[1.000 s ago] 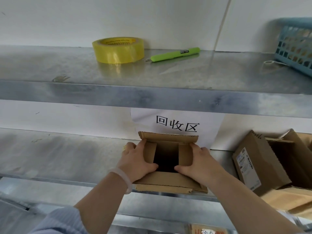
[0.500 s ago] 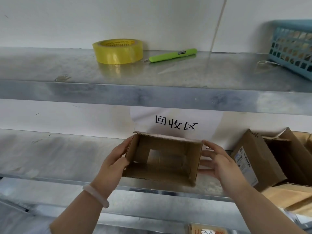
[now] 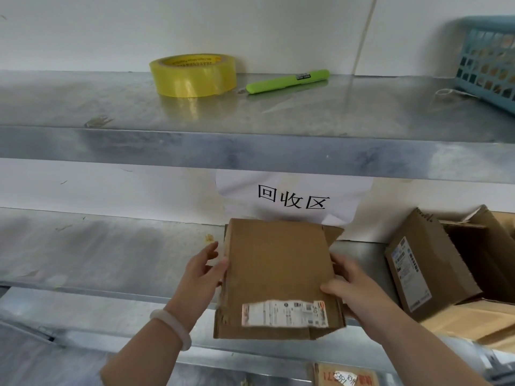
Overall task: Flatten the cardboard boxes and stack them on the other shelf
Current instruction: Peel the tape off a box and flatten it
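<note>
A flattened brown cardboard box [image 3: 276,274] with a white shipping label near its front edge lies tilted over the front of the middle metal shelf [image 3: 111,254]. My left hand [image 3: 202,270] presses its left edge with the thumb while the fingers stay straight. My right hand [image 3: 351,285] grips the box's right edge, thumb on top and fingers underneath. More unflattened brown boxes [image 3: 426,263] stand on the same shelf at the right.
A yellow tape roll [image 3: 193,74] and a green marker [image 3: 288,80] lie on the upper shelf [image 3: 250,151]. A blue plastic basket [image 3: 489,57] sits at its right end. A paper sign [image 3: 292,199] hangs on the wall behind the box. Another labelled box [image 3: 345,376] shows below.
The box was an open tube between my hands. It has been pressed flat, with the labelled face turned up, and both hands have shifted onto its side edges.
</note>
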The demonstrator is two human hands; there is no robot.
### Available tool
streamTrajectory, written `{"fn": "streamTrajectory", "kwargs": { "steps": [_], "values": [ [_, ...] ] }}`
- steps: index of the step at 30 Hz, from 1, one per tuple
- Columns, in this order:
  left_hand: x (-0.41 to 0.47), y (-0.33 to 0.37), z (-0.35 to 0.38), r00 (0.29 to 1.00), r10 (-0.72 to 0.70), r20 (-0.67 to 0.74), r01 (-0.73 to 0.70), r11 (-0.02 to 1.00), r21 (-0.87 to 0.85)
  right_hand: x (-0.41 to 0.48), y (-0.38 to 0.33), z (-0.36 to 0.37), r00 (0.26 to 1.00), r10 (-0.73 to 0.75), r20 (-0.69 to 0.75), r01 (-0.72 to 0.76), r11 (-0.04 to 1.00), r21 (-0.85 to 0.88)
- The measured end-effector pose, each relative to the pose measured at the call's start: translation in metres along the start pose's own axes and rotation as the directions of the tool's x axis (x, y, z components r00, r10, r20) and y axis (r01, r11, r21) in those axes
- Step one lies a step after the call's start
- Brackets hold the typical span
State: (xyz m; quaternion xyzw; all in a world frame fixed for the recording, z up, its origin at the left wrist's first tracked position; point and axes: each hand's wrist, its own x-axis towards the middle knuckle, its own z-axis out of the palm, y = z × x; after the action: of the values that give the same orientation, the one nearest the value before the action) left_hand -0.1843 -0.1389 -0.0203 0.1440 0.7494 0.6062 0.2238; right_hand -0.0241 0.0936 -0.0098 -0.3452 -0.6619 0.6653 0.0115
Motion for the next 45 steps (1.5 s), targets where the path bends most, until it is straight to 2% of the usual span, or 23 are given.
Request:
{"fn": "streamTrajectory", "kwargs": {
  "steps": [2, 4, 6, 9, 12, 15, 18, 22, 25, 29, 33, 37, 39, 41, 43, 45],
  "values": [
    [0.002, 0.001, 0.007, 0.997, -0.043, 0.067, 0.043, 0.999, 0.0, -0.004, 0.005, 0.0, 0.997, -0.045, 0.062, 0.049, 0.998, -0.049],
    [0.001, -0.002, 0.01, 0.998, -0.036, 0.058, 0.034, 0.998, 0.044, -0.006, 0.009, -0.001, 0.991, -0.072, 0.11, 0.082, 0.993, -0.091],
    [-0.001, -0.006, 0.009, 0.999, 0.035, 0.009, -0.036, 0.991, 0.126, -0.006, 0.012, -0.002, 0.993, -0.092, 0.074, 0.094, 0.995, -0.026],
    [-0.005, -0.005, 0.006, 0.988, 0.154, 0.019, -0.154, 0.969, 0.191, -0.005, 0.01, -0.003, 0.992, -0.124, -0.039, 0.126, 0.991, 0.054],
    [-0.006, 0.002, 0.006, 0.967, 0.249, 0.045, -0.253, 0.939, 0.233, -0.006, 0.004, -0.003, 0.964, -0.235, -0.126, 0.233, 0.972, -0.031],
    [-0.004, 0.007, 0.004, 0.96, 0.274, 0.065, -0.281, 0.925, 0.255, -0.006, 0.002, -0.006, 0.936, -0.335, -0.108, 0.319, 0.937, -0.145],
    [-0.003, 0.013, 0.006, 0.976, 0.213, 0.033, -0.215, 0.955, 0.206, -0.006, 0.007, -0.007, 0.923, -0.373, -0.095, 0.349, 0.915, -0.201],
    [0.003, 0.02, 0.015, 0.994, 0.029, -0.105, -0.014, 0.991, 0.136, -0.006, 0.015, -0.001, 0.942, -0.332, -0.054, 0.319, 0.932, -0.171],
    [0.01, 0.017, 0.019, 0.988, -0.022, -0.15, 0.042, 0.991, 0.128, -0.004, 0.017, 0.002, 0.951, -0.293, -0.096, 0.283, 0.953, -0.107],
    [0.012, 0.004, 0.026, 0.979, -0.101, -0.176, 0.109, 0.993, 0.039, 0.002, 0.018, 0.008, 0.949, -0.257, -0.182, 0.231, 0.961, -0.151],
    [0.013, -0.004, 0.03, 0.954, -0.219, -0.206, 0.207, 0.975, -0.08, 0.011, 0.022, 0.009, 0.948, -0.256, -0.191, 0.219, 0.956, -0.198],
    [0.02, -0.008, 0.028, 0.93, -0.207, -0.304, 0.216, 0.976, -0.003, 0.01, 0.028, 0.007, 0.943, -0.266, -0.201, 0.228, 0.955, -0.191],
    [0.02, -0.01, 0.029, 0.932, -0.187, -0.31, 0.199, 0.98, 0.006, 0.008, 0.031, 0.005, 0.93, -0.295, -0.219, 0.253, 0.946, -0.202],
    [0.02, -0.014, 0.03, 0.942, -0.17, -0.29, 0.184, 0.983, 0.022, 0.007, 0.031, 0.002, 0.907, -0.368, -0.205, 0.285, 0.894, -0.345],
    [0.022, -0.017, 0.032, 0.95, -0.146, -0.276, 0.168, 0.984, 0.059, 0.01, 0.026, -0.005, 0.875, -0.462, -0.146, 0.323, 0.78, -0.535],
    [0.024, -0.017, 0.034, 0.967, -0.107, -0.229, 0.139, 0.982, 0.126, 0.017, 0.018, -0.014, 0.871, -0.485, -0.072, 0.328, 0.686, -0.65]
  ]
}}
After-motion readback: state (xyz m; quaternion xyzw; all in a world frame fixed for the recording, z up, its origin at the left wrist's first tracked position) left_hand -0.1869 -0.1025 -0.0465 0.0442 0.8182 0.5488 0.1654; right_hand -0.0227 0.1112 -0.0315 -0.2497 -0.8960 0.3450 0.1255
